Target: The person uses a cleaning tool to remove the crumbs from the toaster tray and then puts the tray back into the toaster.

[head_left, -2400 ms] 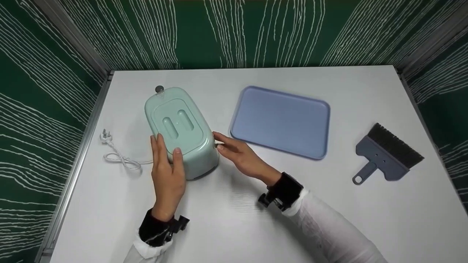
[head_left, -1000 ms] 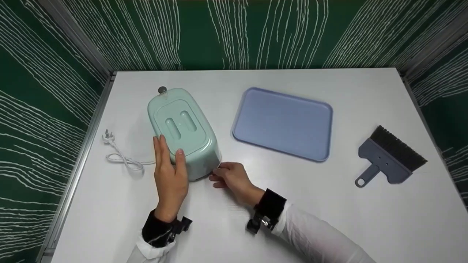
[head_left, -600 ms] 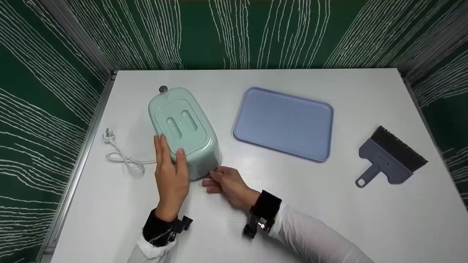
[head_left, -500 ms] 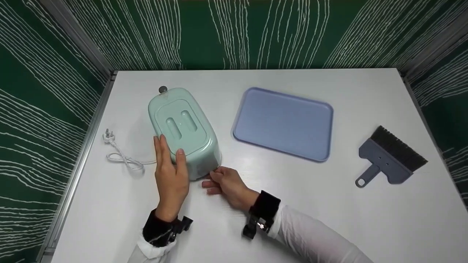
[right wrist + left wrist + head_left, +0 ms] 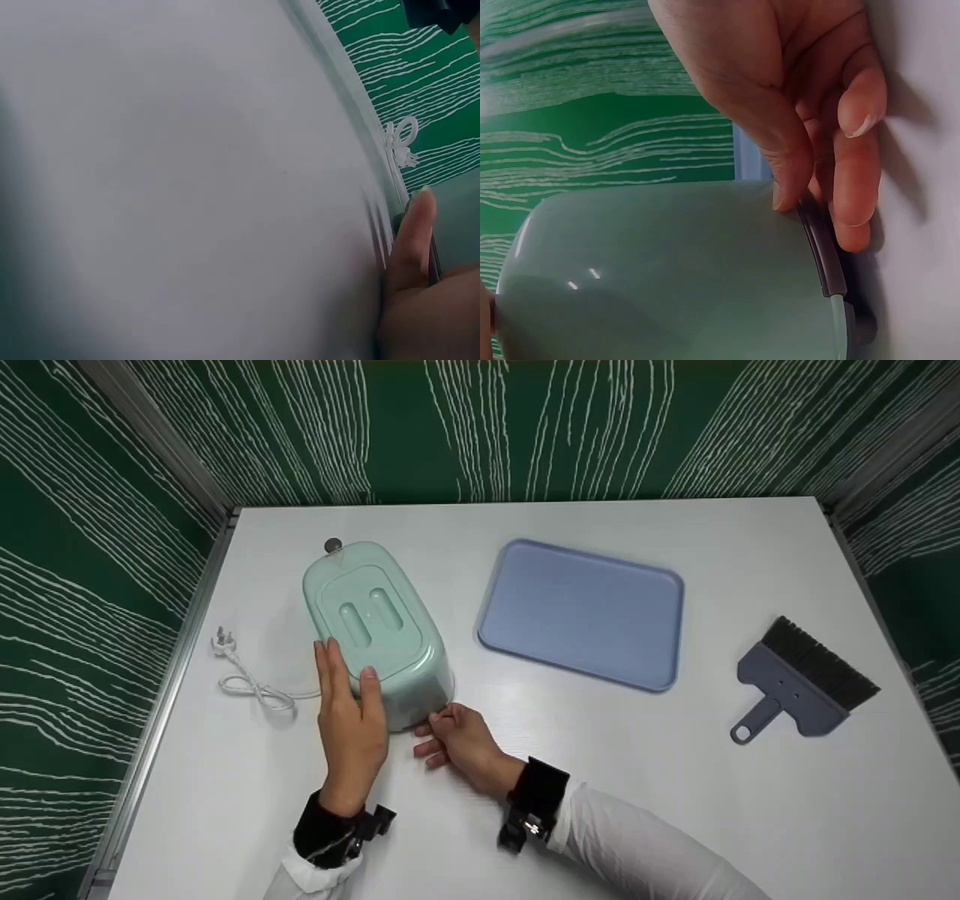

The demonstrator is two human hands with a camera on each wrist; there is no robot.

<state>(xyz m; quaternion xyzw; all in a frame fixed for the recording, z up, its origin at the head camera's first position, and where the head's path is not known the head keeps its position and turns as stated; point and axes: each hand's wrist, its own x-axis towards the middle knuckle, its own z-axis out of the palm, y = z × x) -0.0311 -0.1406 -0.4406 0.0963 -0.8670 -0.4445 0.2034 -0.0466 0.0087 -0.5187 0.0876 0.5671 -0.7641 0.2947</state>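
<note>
A mint-green toaster with a lid showing two recesses stands at the left of the table, a grey knob at its far end. My left hand lies with straight fingers along its left side, the thumb on the near top edge. At the near right bottom corner, my right hand works low by the base. In the left wrist view, its thumb and forefinger pinch the upper end of a dark strip along the toaster's base edge, other fingers loosely bent. In the right wrist view, mostly that hand's thumb shows.
A white cord with its plug lies coiled left of the toaster. A blue-purple tray lies right of centre, and a dark grey short-handled brush at the right. Green walls with white streaks border the white table.
My right hand has moved from the toaster's right side down to its near bottom corner, then shifted only slightly over the last half second. My left hand and the toaster stay put.
</note>
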